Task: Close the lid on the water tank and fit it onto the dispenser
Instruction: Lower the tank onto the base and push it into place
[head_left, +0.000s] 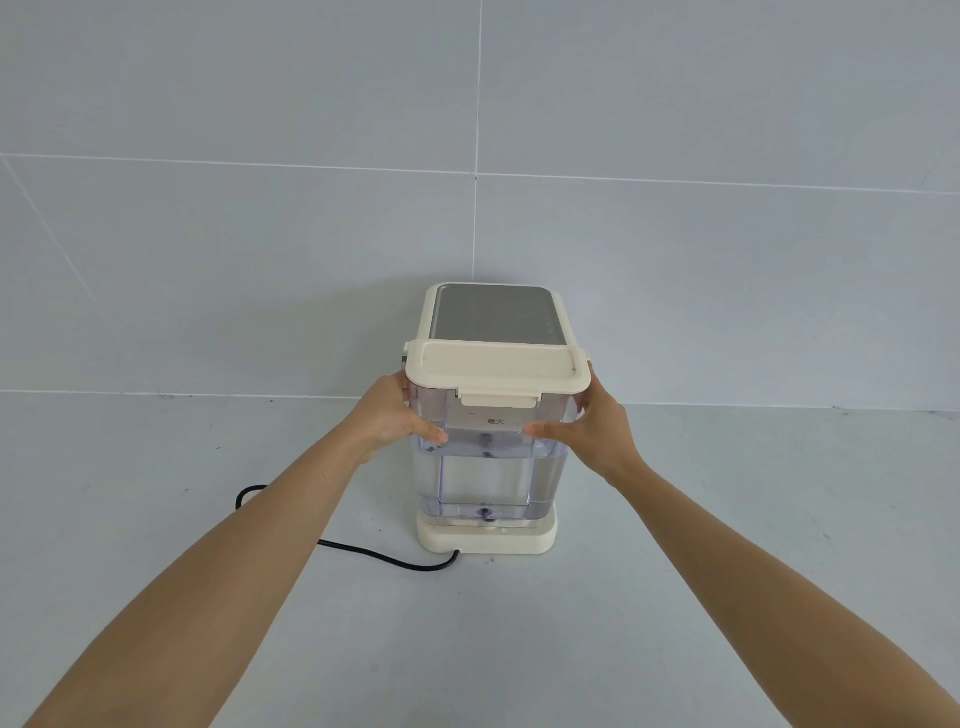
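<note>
We clasp the clear water tank (485, 467) between our left hand (395, 415) and right hand (592, 423); it stands upright on the dispenser (493, 312) base, cream lid (496, 370) closed above our fingers.

Prob. a kitchen: tiled wall (260, 208), grey counter (727, 519), water dispenser (498, 317).

Black power cord (363, 551) lies curled on grey floor (727, 519), below and left of the fingers; tiled wall (260, 208) beyond them.
</note>
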